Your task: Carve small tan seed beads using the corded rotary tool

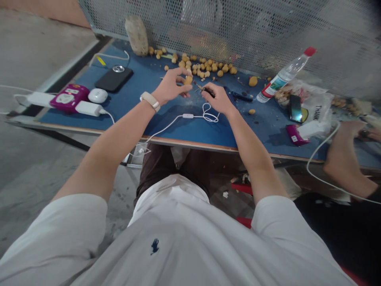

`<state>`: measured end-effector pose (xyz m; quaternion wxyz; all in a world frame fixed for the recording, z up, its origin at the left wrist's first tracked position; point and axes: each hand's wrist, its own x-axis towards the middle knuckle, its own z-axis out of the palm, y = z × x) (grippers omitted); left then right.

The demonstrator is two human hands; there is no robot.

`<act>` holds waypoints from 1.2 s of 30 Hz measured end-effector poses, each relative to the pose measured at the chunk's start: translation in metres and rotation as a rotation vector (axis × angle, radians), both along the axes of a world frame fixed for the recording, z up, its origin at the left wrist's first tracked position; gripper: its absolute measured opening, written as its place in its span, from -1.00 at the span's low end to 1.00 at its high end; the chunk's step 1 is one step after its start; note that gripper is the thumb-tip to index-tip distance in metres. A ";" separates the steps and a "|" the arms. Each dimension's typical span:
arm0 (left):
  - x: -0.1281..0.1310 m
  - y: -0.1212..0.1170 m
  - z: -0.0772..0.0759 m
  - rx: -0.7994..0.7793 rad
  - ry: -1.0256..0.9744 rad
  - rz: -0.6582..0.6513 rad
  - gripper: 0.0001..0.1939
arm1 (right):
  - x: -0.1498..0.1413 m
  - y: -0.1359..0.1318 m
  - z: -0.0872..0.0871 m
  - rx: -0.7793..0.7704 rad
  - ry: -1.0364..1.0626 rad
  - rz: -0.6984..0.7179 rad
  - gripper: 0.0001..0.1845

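My left hand (173, 85), a pale band on its wrist, holds a small round yellow-brown piece (188, 80) between thumb and fingers. Just to the right, my right hand (216, 96) is closed on a small tool (207, 92) with a dark handle and a thin metal tip; its exact kind is too small to make out. The tip points at the held piece, with a slight gap between them. Behind both hands lies a loose heap of similar round pieces (214, 66). A looped white cord (210, 116) with an inline switch runs below my right hand.
A black phone (111, 80), a white case (97, 95) and a purple power strip (70, 98) lie left. A plastic jar (137, 35) stands by the mesh panel (166, 24). Rightward are a tilted bottle (281, 77), a plastic bag (320, 105) and another person's arm (345, 155).
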<state>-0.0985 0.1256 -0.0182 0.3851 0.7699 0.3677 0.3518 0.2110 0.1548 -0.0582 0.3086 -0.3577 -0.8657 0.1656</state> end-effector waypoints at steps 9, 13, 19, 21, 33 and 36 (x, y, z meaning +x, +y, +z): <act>0.011 -0.007 0.007 -0.190 -0.170 0.006 -0.62 | -0.004 -0.008 0.006 -0.010 0.037 -0.015 0.14; 0.012 -0.003 0.005 -0.246 -0.193 0.049 -0.66 | -0.006 -0.012 0.009 -0.010 0.038 -0.005 0.17; 0.006 0.004 -0.003 -0.220 -0.228 0.039 -0.58 | -0.009 -0.012 0.009 -0.016 0.042 -0.009 0.17; 0.003 0.007 -0.006 -0.190 -0.207 0.021 -0.48 | -0.007 -0.010 0.008 -0.015 0.046 -0.006 0.16; 0.019 -0.003 -0.006 -0.281 -0.450 0.101 -0.89 | -0.001 0.001 -0.001 -0.024 0.097 0.025 -0.01; 0.017 -0.003 -0.007 -0.274 -0.425 0.099 -0.77 | -0.001 0.001 0.000 -0.027 0.087 0.025 -0.04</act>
